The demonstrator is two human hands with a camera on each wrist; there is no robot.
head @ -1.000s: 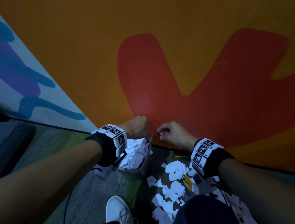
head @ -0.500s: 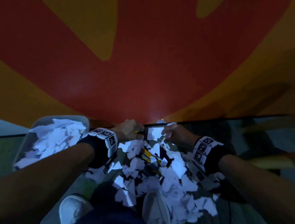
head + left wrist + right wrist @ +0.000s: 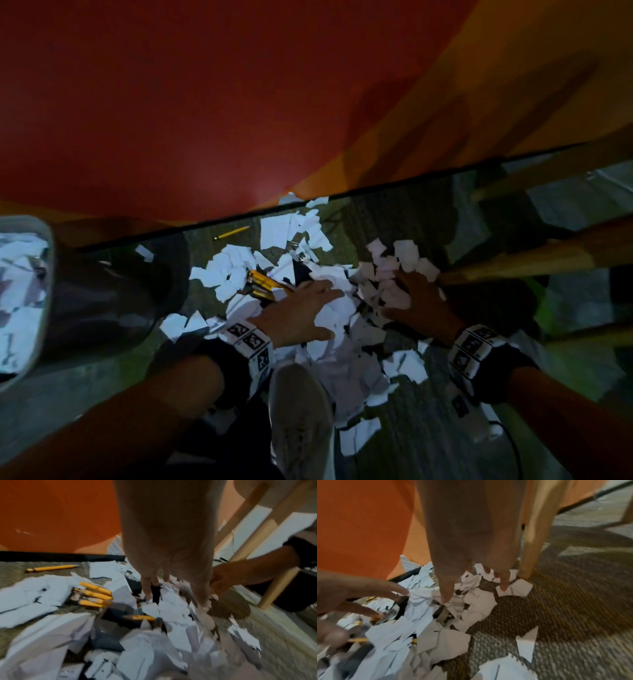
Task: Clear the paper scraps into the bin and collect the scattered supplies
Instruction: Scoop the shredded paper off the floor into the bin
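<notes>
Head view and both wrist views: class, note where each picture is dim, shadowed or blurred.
Head view: dim overall, the right hand in deep shadow, a soft glare spot on the red wall. Left wrist view: paper scraps in the foreground smeared. Right wrist view: brighter, carpet streaked by blur at the edges.

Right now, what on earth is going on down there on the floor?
A person is crouched over a heap of torn paper scraps on the carpet by the wall. The left hand and right hand are both spread flat on the pile, fingers straight, with nothing lifted. Yellow pencils lie among the scraps, and one more pencil lies apart near the wall. The bin to the left already holds paper.
</notes>
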